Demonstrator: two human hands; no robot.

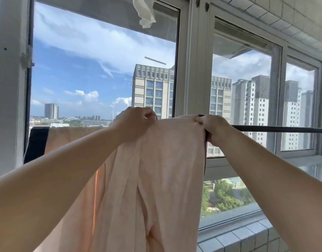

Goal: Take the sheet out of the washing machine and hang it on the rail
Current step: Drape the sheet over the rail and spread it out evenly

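Sheet (156, 179), pale pink, fills the near middle of the view and hangs in long vertical folds from hand height down past the bottom edge, so its long axis runs up and down. A thin dark trim runs down its right edge. Further left, more of the same pink cloth lies draped along the rail, ending in a dark band (37, 144) near the window frame.

Both bare forearms reach forward and up from the lower corners. The left hand (133, 122) grips the top of the sheet, fingers curled tight over the bunched cloth with knuckles uppermost. The right hand (213, 129) pinches the top right corner of the sheet where the dark trim begins, fingers curled around it and right at the rail; whether they also wrap the rail cannot be told.

Beyond the hands, the rail (283, 129), a thin dark bar, runs level from the right hand off the right edge. Below it on the right is a grey tiled ledge (247, 235) under the window.

Behind everything stand tall white-framed windows (194, 70), with high-rise blocks (152, 91), treetops (223, 197) and blue sky with cloud outside. A crumpled white cloth (144, 10) hangs from above at the top edge, and a tiled ceiling (283, 15) shows at the upper right.
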